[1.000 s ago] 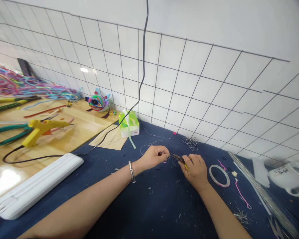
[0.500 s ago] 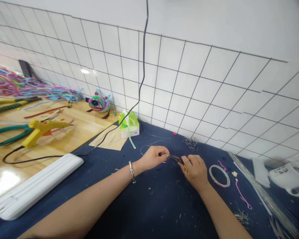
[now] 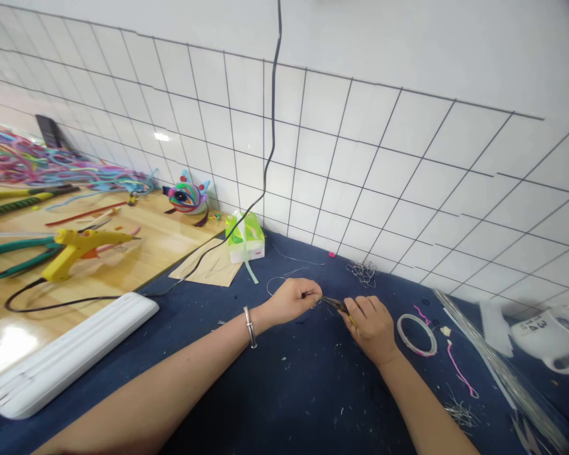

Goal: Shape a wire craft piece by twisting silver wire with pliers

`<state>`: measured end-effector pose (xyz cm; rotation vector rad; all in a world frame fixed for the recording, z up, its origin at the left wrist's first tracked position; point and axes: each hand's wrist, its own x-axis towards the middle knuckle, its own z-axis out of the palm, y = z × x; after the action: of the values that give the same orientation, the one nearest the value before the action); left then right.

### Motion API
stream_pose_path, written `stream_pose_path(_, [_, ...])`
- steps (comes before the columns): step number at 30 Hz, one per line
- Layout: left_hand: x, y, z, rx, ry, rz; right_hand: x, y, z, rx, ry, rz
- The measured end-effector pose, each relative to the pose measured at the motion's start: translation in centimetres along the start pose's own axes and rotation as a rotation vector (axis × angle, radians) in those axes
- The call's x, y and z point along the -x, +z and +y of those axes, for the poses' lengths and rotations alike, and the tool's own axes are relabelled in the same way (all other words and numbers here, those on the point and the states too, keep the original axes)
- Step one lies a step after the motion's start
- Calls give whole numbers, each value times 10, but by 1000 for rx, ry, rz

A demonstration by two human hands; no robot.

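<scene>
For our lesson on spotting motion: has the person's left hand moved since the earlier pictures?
No, not noticeably: the left hand keeps its place to the right of and nearer than the tissue box.

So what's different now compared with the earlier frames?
Hardly anything: the view shifts a little, with no clear move of either hand. Nothing was taken up or let go. The right hand still grips the pliers; the left hand still pinches a small piece. The glue gun and tissue box stayed put.
</scene>
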<state>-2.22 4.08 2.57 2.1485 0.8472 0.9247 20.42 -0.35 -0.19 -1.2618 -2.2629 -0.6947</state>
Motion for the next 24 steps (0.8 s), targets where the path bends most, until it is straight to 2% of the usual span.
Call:
stream_pose_path(12, [0, 0, 1, 96, -76, -31, 3, 7, -2, -43, 54, -26])
stream_pose_path(24, [0, 2, -1, 261, -179, -75, 4, 5, 1, -19, 32, 4])
